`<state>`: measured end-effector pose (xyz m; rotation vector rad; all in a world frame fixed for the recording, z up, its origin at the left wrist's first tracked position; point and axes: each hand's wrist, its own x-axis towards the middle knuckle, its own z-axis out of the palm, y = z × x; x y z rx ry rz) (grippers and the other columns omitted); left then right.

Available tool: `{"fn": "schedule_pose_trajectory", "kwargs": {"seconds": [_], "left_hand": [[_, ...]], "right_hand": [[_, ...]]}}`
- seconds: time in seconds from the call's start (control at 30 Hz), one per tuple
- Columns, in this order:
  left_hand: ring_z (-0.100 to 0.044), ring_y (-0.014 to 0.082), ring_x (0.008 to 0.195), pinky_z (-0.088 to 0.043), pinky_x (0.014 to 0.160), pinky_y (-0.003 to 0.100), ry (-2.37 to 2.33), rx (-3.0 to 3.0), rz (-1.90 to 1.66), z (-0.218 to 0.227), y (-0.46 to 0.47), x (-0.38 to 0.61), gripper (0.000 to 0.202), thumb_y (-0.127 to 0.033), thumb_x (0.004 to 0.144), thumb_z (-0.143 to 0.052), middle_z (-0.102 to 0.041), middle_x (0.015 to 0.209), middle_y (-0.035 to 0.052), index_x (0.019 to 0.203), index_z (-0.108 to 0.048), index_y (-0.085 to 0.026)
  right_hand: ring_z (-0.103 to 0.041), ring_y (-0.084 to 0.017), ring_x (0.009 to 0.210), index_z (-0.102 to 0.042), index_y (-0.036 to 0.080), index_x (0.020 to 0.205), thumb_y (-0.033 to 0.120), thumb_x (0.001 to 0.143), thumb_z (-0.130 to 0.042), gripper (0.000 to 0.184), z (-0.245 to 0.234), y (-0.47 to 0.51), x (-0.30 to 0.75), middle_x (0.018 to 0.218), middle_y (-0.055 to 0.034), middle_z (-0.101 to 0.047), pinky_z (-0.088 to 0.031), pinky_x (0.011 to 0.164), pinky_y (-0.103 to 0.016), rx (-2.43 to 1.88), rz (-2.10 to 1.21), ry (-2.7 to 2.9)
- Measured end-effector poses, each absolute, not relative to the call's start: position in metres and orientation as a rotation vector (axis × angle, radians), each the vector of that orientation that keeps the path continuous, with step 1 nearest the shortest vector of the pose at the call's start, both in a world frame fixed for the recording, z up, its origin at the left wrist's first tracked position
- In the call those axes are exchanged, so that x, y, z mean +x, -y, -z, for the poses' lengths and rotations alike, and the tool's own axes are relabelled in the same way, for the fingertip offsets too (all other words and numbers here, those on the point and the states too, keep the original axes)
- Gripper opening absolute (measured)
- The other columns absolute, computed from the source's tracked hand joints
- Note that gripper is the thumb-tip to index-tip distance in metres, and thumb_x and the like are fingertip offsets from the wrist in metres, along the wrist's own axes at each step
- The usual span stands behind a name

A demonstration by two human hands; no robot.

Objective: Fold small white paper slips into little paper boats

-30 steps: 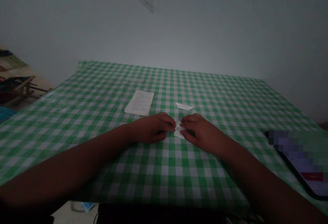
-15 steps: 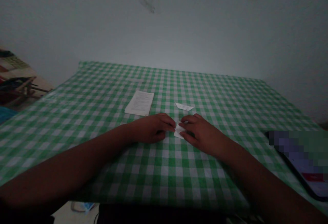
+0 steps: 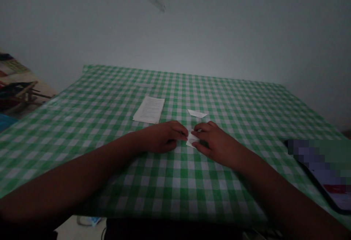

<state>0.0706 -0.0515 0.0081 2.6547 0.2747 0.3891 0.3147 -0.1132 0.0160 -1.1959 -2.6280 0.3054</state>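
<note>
Okay, from the head view: your left hand (image 3: 161, 137) and right hand (image 3: 218, 145) rest low on the table, knuckles up, facing each other, with a small folded white paper (image 3: 192, 139) between them. The paper lies on the cloth, touching both hands and partly covered by the right one.

Left fingertips (image 3: 183, 131) are curled in against its left edge. Right fingers (image 3: 199, 129) bend over its top edge, and the lower right fingers come in near its bottom edge. Neither hand is spread; both are mostly closed. Light is poor and the fingers hide the contact, so you can't tell whether this is a true pinch or just pressing on the cloth.

Around it, a small white paper scrap (image 3: 196, 113) lies just beyond the hands, not touching them. A printed paper sheet (image 3: 148, 110) lies beyond your left hand, near it but apart. Both sit on a green-and-white gingham tablecloth (image 3: 82, 130).

Off to the right, a phone or tablet (image 3: 320, 176) with a pixelated screen lies near your right forearm (image 3: 263, 185). The table's far edge meets a pale wall (image 3: 175, 31). At far left, a wooden frame (image 3: 22, 95) sits in the dark; too dim to tell more.
</note>
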Motion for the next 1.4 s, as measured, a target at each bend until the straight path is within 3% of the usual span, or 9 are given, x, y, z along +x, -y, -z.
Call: {"fn": "schedule_pose_trajectory", "kwargs": {"seconds": [0.37, 0.9, 1.1, 1.4], "left_hand": [[-0.056, 0.0246, 0.118, -0.045, 0.106, 0.041, -0.261, 2.657, -0.374, -0.006, 0.050, 0.070, 0.043, -0.004, 0.078, -0.055, -0.062, 0.125, 0.0124, 0.118, -0.065, -0.016], [-0.056, 0.0245, 0.118, -0.045, 0.105, 0.041, -0.274, 2.668, -0.333, -0.009, 0.051, 0.071, 0.046, -0.004, 0.077, -0.056, -0.062, 0.126, 0.0101, 0.120, -0.063, -0.019], [-0.058, 0.0241, 0.110, -0.048, 0.099, 0.039, -0.291, 2.750, -0.382, -0.009, 0.057, 0.077, 0.021, -0.018, 0.088, -0.060, -0.066, 0.115, 0.0103, 0.107, -0.067, -0.018], [-0.060, 0.0212, 0.102, -0.049, 0.095, 0.037, -0.313, 2.789, -0.448, -0.004, 0.057, 0.084, 0.015, -0.016, 0.093, -0.054, -0.068, 0.105, 0.0085, 0.093, -0.069, -0.017]], "right_hand": [[-0.056, -0.027, 0.104, -0.068, 0.016, 0.116, 0.032, 0.095, -0.056, 0.029, -0.013, 0.113, 0.314, 0.112, -0.0121, -0.064, -0.041, 0.100, -0.048, -1.213, -0.308, 2.608], [-0.058, -0.023, 0.097, -0.063, 0.020, 0.097, 0.023, 0.088, -0.065, 0.010, -0.010, 0.113, 0.307, 0.099, -0.0067, -0.066, -0.043, 0.091, -0.042, -1.161, -0.405, 2.449], [-0.057, -0.023, 0.097, -0.063, 0.020, 0.089, 0.023, 0.087, -0.065, 0.004, -0.010, 0.114, 0.309, 0.099, -0.0070, -0.064, -0.045, 0.090, -0.040, -1.191, -0.442, 2.437], [-0.056, -0.026, 0.111, -0.067, 0.022, 0.107, 0.025, 0.083, -0.069, 0.025, -0.013, 0.108, 0.326, 0.115, -0.0095, -0.062, -0.047, 0.097, -0.046, -1.100, -0.609, 2.489]]}}
